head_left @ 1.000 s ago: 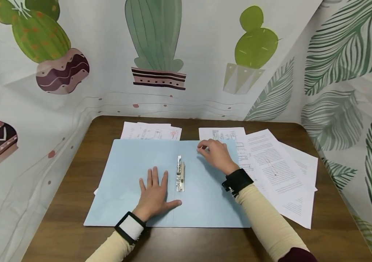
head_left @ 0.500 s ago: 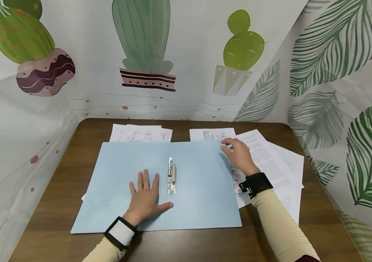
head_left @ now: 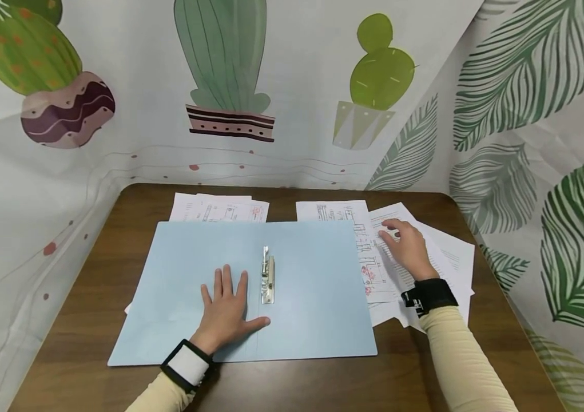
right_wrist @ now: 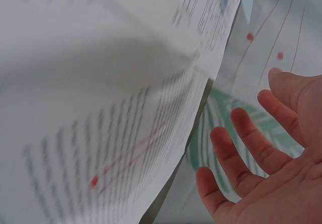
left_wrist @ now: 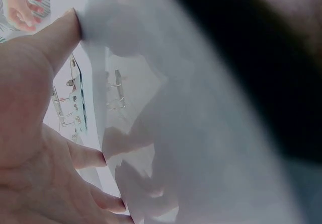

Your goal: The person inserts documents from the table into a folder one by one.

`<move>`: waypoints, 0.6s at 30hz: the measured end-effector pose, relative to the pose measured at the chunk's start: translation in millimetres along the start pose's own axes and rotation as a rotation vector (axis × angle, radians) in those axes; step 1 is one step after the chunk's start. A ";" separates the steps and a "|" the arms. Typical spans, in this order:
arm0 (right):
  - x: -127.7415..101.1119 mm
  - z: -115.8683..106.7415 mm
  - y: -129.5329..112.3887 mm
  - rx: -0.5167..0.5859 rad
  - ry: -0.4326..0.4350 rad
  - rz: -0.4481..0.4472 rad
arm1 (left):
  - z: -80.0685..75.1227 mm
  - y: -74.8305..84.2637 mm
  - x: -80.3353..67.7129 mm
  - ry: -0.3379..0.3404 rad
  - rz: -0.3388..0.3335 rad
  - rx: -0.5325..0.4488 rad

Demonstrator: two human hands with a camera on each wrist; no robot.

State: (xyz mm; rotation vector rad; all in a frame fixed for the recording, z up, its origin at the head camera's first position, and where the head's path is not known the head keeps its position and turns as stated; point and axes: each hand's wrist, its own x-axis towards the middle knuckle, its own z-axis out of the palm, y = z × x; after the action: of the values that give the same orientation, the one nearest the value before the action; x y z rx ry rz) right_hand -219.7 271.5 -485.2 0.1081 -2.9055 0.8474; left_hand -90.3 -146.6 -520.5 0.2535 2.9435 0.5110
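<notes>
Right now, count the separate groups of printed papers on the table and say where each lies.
2. One small stack of papers pokes out behind the blue folder's far left edge. A fanned pile of sheets lies to the folder's right, under the right hand. More may be hidden beneath the folder.

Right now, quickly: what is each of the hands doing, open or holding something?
Left hand: open, flat on the open blue folder, beside its metal clip.
Right hand: open, fingers relaxed, over the printed sheets, holding nothing.
</notes>
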 end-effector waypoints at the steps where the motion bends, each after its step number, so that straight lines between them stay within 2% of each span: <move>1: -0.9 -1.9 3.6 -0.002 0.005 0.006 | -0.4 0.2 -0.1 -0.003 -0.002 -0.001; 18: -18.6 -36.3 66.9 -0.048 0.024 0.191 | -2.9 1.2 -1.6 -0.012 -0.012 -0.025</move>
State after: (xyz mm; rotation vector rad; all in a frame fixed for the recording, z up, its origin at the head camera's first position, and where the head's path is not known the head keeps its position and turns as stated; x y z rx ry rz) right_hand -204.7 348.0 -492.8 -0.1858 -2.9457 0.7981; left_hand -89.1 -146.8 -517.2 0.2354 2.9229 0.5420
